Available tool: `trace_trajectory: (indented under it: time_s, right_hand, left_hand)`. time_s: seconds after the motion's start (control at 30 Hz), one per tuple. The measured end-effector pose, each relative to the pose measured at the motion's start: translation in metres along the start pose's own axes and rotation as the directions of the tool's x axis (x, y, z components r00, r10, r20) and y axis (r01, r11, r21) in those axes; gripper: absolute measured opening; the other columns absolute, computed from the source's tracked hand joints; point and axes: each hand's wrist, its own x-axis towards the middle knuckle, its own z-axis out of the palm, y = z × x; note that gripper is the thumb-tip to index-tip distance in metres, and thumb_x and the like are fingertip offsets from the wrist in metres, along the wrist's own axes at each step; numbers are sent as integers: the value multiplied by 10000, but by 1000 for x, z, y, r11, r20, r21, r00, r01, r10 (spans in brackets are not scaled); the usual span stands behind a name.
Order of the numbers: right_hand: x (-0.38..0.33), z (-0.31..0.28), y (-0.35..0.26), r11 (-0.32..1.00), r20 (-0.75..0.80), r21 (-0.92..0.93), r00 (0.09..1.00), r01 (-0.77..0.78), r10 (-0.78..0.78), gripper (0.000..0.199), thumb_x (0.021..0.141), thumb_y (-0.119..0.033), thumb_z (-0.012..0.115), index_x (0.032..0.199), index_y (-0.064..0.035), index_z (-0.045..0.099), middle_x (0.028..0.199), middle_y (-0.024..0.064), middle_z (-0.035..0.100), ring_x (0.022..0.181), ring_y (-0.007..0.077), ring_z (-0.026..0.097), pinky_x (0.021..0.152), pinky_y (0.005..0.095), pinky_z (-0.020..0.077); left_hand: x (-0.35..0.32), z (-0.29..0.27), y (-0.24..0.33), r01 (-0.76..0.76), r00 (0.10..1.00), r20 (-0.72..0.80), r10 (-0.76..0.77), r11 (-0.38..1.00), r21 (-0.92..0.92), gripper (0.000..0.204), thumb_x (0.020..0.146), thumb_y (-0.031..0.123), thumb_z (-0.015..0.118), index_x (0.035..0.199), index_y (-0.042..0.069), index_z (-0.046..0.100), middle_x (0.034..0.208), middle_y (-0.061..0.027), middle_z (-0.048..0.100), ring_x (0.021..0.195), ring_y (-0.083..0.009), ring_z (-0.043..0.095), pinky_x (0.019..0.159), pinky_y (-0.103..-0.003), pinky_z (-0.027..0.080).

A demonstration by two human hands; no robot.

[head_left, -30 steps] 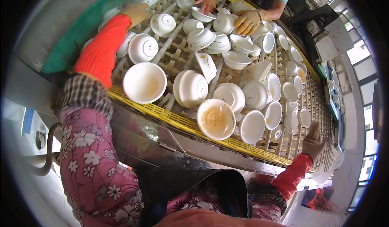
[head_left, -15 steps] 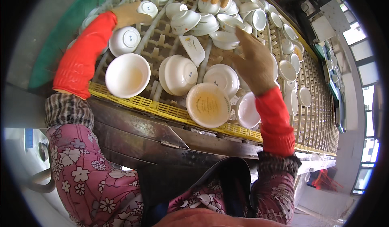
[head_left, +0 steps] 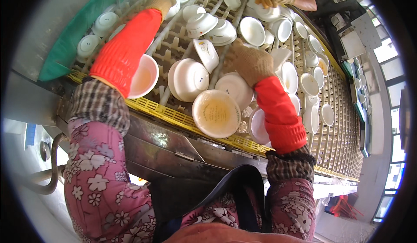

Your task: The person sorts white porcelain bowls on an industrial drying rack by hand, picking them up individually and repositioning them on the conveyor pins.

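Observation:
My gloved left hand (head_left: pixel 160 3) reaches far across the conveyor rack, its fingers closed at the side of a small white bowl (head_left: pixel 173 8). My forearm hides part of that grip. My gloved right hand (head_left: pixel 251 61) reaches down among the bowls with its fingers apart, and I see nothing held in it. Just past its fingertips is a white bowl (head_left: pixel 252 31), and below its wrist an overturned one (head_left: pixel 235 89). A bowl with yellowish liquid (head_left: pixel 216 113) stands at the near edge. Left of it are two nested bowls (head_left: pixel 189 80) on their sides and a square-sided bowl (head_left: pixel 206 55).
The pegged conveyor rack (head_left: pixel 341 141) has a yellow edge strip (head_left: pixel 167 118). Several bowls lean in rows at the right. A co-worker's gloved hand (head_left: pixel 275 0) rests on bowls at the far side. A green sheet (head_left: pixel 65 57) borders the left, metal casing (head_left: pixel 152 134) the near side.
My left hand has moved right and farther away, with the small bowl beside it. My right hand has come down and left among the bowls. The co-worker's hand has shifted right.

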Motion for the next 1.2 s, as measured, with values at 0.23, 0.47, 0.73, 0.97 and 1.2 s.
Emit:
trace_trajectory:
  time_s: [0.23, 0.47, 0.73, 0.97, 1.2]
  right_hand:
    - [-59, -24, 104, 948, 261, -224, 924, -224, 280, 392, 895, -381, 556, 1160, -94, 593, 953, 141, 679, 892, 318, 658, 749, 415, 508]
    - [-136, -53, 127, 775, 42, -288, 801, -563, 598, 549, 855, -453, 612, 1258, -83, 564, 1020, 185, 672, 938, 355, 648, 797, 436, 500]
    - [-141, -84, 117, 986, -317, 162, 948, 40, 13, 355, 863, -98, 561, 1217, -84, 575, 1138, 180, 627, 1018, 360, 614, 880, 403, 490]
    - [29, -108, 23, 791, -714, 119, 606, 600, -351, 333, 783, -123, 658, 1094, -34, 580, 943, 148, 656, 863, 332, 641, 742, 395, 508]
    - [48, -57, -14, 868, -585, 236, 777, 437, -232, 480, 784, -268, 736, 1158, -9, 582, 939, 143, 676, 714, 304, 625, 669, 359, 513]
  left_hand:
    - [15, -76, -30, -287, 953, 97, 287, 752, 594, 372, 893, 371, 508, 1067, 69, 638, 1067, -188, 648, 1030, -369, 598, 890, -415, 453]
    - [22, -101, -69, -224, 973, 185, 140, 774, 592, 325, 922, 293, 463, 1003, 18, 617, 1016, -181, 635, 930, -353, 594, 799, -415, 457]
    - [-101, -104, 24, -311, 853, 521, 38, 838, 449, 517, 873, 394, 581, 1224, 15, 555, 1161, -204, 611, 1061, -325, 583, 902, -376, 444]
    - [-98, -81, 8, -124, 985, 161, 64, 910, 396, 543, 803, 448, 624, 1122, 9, 598, 990, -226, 645, 865, -320, 627, 784, -391, 476]
    - [-120, -107, 0, 63, 989, 100, -106, 928, 367, 610, 848, 486, 569, 1149, -44, 578, 1016, -169, 628, 897, -255, 591, 806, -345, 460]
